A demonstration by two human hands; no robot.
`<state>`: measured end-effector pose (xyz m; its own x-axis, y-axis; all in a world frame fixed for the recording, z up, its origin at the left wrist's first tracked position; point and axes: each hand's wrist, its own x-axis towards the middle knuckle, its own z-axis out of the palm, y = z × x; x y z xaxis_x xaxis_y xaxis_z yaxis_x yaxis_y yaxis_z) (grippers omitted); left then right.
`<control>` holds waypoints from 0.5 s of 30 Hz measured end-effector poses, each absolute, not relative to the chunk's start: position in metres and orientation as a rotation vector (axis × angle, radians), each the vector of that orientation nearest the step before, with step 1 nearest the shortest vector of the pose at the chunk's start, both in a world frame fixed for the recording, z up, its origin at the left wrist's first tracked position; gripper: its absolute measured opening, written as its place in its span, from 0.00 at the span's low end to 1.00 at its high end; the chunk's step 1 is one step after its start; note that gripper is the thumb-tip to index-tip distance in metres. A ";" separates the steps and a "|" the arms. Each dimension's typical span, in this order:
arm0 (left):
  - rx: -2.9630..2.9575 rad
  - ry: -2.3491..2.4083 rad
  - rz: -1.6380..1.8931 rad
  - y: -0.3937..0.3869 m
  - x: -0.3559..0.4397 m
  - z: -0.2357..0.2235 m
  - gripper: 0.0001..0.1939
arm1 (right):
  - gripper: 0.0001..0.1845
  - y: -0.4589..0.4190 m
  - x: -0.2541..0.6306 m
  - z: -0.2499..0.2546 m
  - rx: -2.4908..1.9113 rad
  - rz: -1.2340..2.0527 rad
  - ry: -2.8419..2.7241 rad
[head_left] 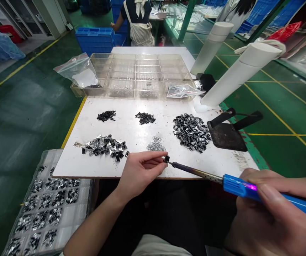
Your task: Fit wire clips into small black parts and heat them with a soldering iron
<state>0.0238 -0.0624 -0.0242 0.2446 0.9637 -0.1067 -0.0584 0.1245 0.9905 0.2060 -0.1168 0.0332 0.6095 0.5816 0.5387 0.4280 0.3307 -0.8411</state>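
Between thumb and forefinger, my left hand (142, 170) pinches a small black part (167, 159) over the table's front edge. My right hand (278, 209) is wrapped round the blue handle of a soldering iron (238, 185). The iron's tip meets or nearly meets the black part; I cannot tell which. Just beyond my left hand lies a pile of tiny clear or silvery pieces (156, 144). Shiny black-and-silver pieces form one heap (105, 146) to the left and a larger heap (191, 132) to the right. Two small piles of black bits (106, 116) (145, 118) lie farther back.
A clear compartment box (135, 76) spans the table's back, with plastic bags on it. White tubes (241, 76) and a black metal stand (227, 135) occupy the right side. A sectioned tray (70, 213) of parts sits low at left. A person (139, 23) stands beyond the table.
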 end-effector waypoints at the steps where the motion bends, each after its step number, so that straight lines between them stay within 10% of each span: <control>1: 1.178 1.031 0.980 -0.063 0.024 -0.024 0.15 | 0.13 -0.116 0.206 0.033 -1.266 0.164 -0.937; 15: 1.201 1.042 0.970 -0.064 0.023 -0.023 0.14 | 0.14 -0.114 0.209 0.030 -1.258 0.244 -0.884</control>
<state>0.0233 -0.0644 -0.0233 0.2479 0.9633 -0.1033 -0.0341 0.1152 0.9928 0.2088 -0.1143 0.0301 0.6579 0.6094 0.4425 0.2954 0.3316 -0.8960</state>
